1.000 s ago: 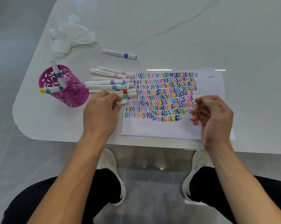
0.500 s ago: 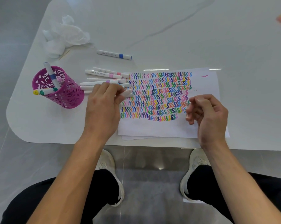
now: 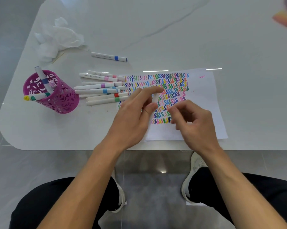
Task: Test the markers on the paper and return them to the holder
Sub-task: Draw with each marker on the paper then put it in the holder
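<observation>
My left hand (image 3: 136,111) holds a white marker (image 3: 155,98) between thumb and fingers above the paper (image 3: 203,103), which is covered with rows of coloured squiggles. Most of that marker is hidden by the fingers. My right hand (image 3: 192,123) hovers just right of it, fingers loosely curled and holding nothing. Several white markers (image 3: 103,91) with coloured bands lie in a pile left of the paper. One blue-banded marker (image 3: 109,57) lies apart, farther back. The purple perforated holder (image 3: 57,96) stands at the left with three markers in it.
A crumpled white tissue (image 3: 57,38) lies behind the holder near the table's rounded far-left corner. The table's front edge runs just below the paper. A blurred orange thing (image 3: 286,19) shows at the top right corner.
My left hand has lifted one marker from the pile and carried it right over the paper. My right hand has shifted left toward it.
</observation>
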A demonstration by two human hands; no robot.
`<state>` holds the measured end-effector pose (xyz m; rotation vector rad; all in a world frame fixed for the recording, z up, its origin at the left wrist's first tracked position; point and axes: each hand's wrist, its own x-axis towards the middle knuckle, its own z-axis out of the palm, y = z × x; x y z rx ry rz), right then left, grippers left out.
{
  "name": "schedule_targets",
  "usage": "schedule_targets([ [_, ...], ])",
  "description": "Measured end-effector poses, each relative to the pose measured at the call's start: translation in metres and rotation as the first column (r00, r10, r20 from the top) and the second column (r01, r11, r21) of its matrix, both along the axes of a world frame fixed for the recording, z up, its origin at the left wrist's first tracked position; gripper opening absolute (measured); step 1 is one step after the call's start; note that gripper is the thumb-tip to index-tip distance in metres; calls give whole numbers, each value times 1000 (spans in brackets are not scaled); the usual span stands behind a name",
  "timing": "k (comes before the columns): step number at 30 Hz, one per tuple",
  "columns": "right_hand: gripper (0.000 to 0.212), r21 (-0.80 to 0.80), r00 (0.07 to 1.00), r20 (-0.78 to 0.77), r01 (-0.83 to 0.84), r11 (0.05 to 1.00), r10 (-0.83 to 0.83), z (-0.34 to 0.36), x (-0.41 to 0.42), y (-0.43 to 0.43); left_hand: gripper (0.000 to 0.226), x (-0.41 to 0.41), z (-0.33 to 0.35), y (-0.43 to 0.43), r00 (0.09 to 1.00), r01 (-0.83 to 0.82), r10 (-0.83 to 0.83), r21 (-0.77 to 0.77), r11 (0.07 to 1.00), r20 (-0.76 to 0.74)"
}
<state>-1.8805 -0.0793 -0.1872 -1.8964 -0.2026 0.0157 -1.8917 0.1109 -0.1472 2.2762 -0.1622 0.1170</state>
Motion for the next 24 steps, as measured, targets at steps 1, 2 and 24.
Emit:
schedule_targets([
  [1, 13, -52, 998, 52, -29, 998, 32, 2, -2, 2, 32, 1, 0, -3, 1000, -11, 11, -47, 999, -14],
  [2, 17, -91, 994, 92, -52, 994, 61, 3, -3, 3, 28, 1, 0, -7, 999, -23, 20, -100, 995, -32],
  [24, 38, -566, 975, 63, -141, 812, 213, 8, 3, -20, 17, 4, -12, -21, 993, 77, -65, 113, 991, -100],
])
